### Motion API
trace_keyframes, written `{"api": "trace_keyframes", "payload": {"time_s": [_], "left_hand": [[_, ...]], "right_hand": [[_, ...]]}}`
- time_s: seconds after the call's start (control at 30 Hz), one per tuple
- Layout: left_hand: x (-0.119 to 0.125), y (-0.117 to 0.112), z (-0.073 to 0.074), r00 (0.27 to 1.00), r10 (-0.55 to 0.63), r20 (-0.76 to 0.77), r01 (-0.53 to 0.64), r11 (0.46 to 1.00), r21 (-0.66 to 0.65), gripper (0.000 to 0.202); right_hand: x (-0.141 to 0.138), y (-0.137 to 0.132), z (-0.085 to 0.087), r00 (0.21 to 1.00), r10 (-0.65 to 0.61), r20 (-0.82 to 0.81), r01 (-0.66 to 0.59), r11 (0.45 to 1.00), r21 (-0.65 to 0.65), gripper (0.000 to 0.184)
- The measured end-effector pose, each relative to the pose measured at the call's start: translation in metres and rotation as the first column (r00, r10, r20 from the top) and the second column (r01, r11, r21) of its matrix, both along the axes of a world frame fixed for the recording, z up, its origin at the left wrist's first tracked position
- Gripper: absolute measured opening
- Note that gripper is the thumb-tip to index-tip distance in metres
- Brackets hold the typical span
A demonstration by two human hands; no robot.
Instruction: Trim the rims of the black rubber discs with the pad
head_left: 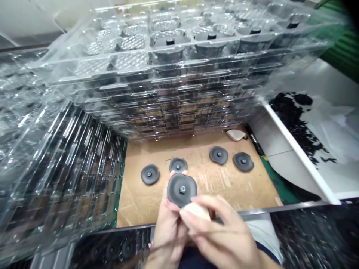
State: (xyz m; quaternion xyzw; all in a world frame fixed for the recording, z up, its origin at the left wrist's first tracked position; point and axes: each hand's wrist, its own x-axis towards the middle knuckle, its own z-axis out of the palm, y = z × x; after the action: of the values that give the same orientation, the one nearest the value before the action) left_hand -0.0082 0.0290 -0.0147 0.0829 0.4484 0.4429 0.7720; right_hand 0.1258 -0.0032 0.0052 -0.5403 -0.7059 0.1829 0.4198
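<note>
My left hand point(171, 228) has its fingers wrapped round the edge of a dark grey rubber disc point(175, 197) with a small metal nub at its centre. In my right hand point(224, 231) a pale, cream-coloured pad point(200, 211) is pinched against the disc's lower right edge; whether it is cloth or foam I cannot tell. Beyond my hands, several similar discs lie on the cardboard point(202, 140): one disc point(150, 174) at the left, one point(178, 164) just behind the held disc, one point(218, 154) to the right, and another point(243, 161) further right.
Tall stacks of clear plastic trays point(168, 71) rise behind and at the left point(64, 157). Another pale pad point(236, 134) and a black pen-like item point(255, 144) lie at the back right. Past a white partition point(301, 149) are black scraps point(294, 119). More trays of dark parts point(112, 248) stand in front.
</note>
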Motion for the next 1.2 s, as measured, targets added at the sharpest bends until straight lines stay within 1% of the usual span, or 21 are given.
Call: {"api": "trace_keyframes", "payload": {"time_s": [0.03, 0.07, 0.13, 0.2, 0.27, 0.3, 0.33, 0.37, 0.4, 0.43, 0.47, 0.5, 0.53, 0.6, 0.7, 0.83, 0.93, 1.0, 1.1, 1.2], "left_hand": [[0.0, -0.001, 0.003, 1.0, 0.013, -0.028, -0.014, 1.0, -0.011, 0.06], [0.0, -0.001, 0.008, 0.999, 0.027, -0.045, -0.027, 1.0, 0.004, 0.062], [0.001, -0.001, 0.017, 0.998, 0.041, -0.039, -0.037, 0.994, 0.103, 0.06], [0.002, 0.0, 0.026, 0.999, 0.046, 0.002, -0.045, 0.975, 0.216, 0.051], [0.004, 0.002, 0.031, 0.998, 0.057, 0.028, -0.062, 0.963, 0.263, 0.044], [0.005, 0.003, 0.031, 0.997, 0.062, 0.034, -0.069, 0.964, 0.257, 0.044], [0.006, 0.003, 0.031, 0.997, 0.067, 0.038, -0.074, 0.968, 0.241, 0.045], [0.007, 0.004, 0.03, 0.997, 0.068, 0.039, -0.075, 0.973, 0.216, 0.046], [0.008, 0.004, 0.028, 0.997, 0.073, 0.038, -0.079, 0.978, 0.194, 0.048], [0.009, 0.004, 0.026, 0.996, 0.084, 0.035, -0.089, 0.98, 0.176, 0.05], [0.009, 0.004, 0.024, 0.995, 0.096, 0.032, -0.1, 0.982, 0.163, 0.051], [0.009, 0.003, 0.022, 0.995, 0.097, 0.031, -0.101, 0.983, 0.153, 0.05], [0.009, 0.003, 0.021, 0.995, 0.093, 0.032, -0.097, 0.984, 0.15, 0.05], [0.009, 0.001, 0.02, 0.997, 0.073, 0.038, -0.078, 0.984, 0.162, 0.049], [0.009, -0.002, 0.018, 0.997, 0.063, 0.035, -0.068, 0.981, 0.182, 0.052], [0.009, -0.005, 0.017, 0.997, 0.075, 0.024, -0.078, 0.981, 0.177, 0.055], [0.008, -0.006, 0.018, 0.997, 0.053, 0.061, -0.063, 0.983, 0.17, 0.057], [0.007, -0.006, 0.021, 0.994, 0.014, 0.107, -0.028, 0.992, 0.127, 0.059], [0.005, -0.006, 0.023, 0.987, -0.033, 0.157, 0.025, 0.998, 0.053, 0.058], [0.003, -0.008, 0.022, 0.982, -0.052, 0.182, 0.041, 0.997, 0.064, 0.059]], "right_hand": [[-0.002, -0.001, 0.002, 1.0, 0.016, -0.003, -0.016, 1.0, 0.003, 0.025], [-0.002, -0.001, 0.003, 1.0, 0.002, -0.006, -0.002, 1.0, 0.0, 0.024], [0.003, -0.003, 0.001, 0.998, -0.062, -0.019, 0.062, 0.998, 0.002, 0.024], [0.011, -0.007, -0.003, 0.995, -0.084, -0.054, 0.084, 0.996, 0.001, 0.026], [0.016, -0.014, -0.011, 0.984, -0.107, -0.144, 0.099, 0.993, -0.063, 0.027], [0.017, -0.018, -0.016, 0.963, -0.149, -0.223, 0.12, 0.983, -0.138, 0.025], [0.017, -0.022, -0.022, 0.916, -0.226, -0.331, 0.142, 0.955, -0.259, 0.022], [0.017, -0.025, -0.029, 0.838, -0.321, -0.44, 0.136, 0.905, -0.402, 0.02], [0.017, -0.028, -0.035, 0.741, -0.417, -0.526, 0.094, 0.84, -0.534, 0.021], [0.017, -0.03, -0.041, 0.644, -0.5, -0.579, 0.032, 0.774, -0.633, 0.027], [0.017, -0.031, -0.046, 0.564, -0.562, -0.605, -0.028, 0.72, -0.694, 0.035], [0.017, -0.032, -0.049, 0.51, -0.599, -0.617, -0.073, 0.685, -0.725, 0.042], [0.016, -0.033, -0.051, 0.483, -0.614, -0.624, -0.101, 0.669, -0.736, 0.048], [0.016, -0.032, -0.05, 0.449, -0.626, -0.638, -0.136, 0.657, -0.741, 0.053], [0.017, -0.027, -0.044, 0.406, -0.64, -0.652, -0.172, 0.648, -0.742, 0.055], [0.023, -0.019, -0.035, 0.381, -0.63, -0.676, -0.149, 0.68, -0.718, 0.052], [0.028, -0.017, -0.032, 0.389, -0.612, -0.689, -0.125, 0.706, -0.697, 0.048], [0.029, -0.017, -0.032, 0.406, -0.596, -0.693, -0.128, 0.714, -0.689, 0.046], [0.027, -0.021, -0.033, 0.44, -0.57, -0.694, -0.151, 0.715, -0.683, 0.044], [0.024, -0.025, -0.034, 0.473, -0.552, -0.687, -0.164, 0.71, -0.684, 0.037]]}}
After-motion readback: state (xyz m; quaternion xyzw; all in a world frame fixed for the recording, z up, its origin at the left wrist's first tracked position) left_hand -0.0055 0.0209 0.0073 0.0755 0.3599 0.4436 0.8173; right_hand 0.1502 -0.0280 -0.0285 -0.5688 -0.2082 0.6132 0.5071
